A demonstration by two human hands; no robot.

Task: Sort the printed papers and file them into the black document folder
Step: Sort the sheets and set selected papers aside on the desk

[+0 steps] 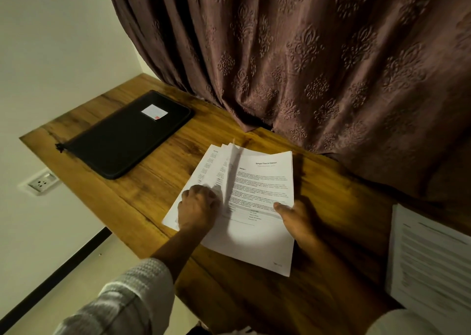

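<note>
Left grip (197, 207) curled, pinching lifted sheets of printed papers (265, 181) mid-bench (153, 181). Right grip (297, 218) grasps the stack's right edge, thumb on top. Black document folder (122, 136) closed, far-left, well apart.

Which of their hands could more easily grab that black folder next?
Probably the left hand: the black folder lies on its side of the table, while the right hand holds the papers at their right edge.
</note>
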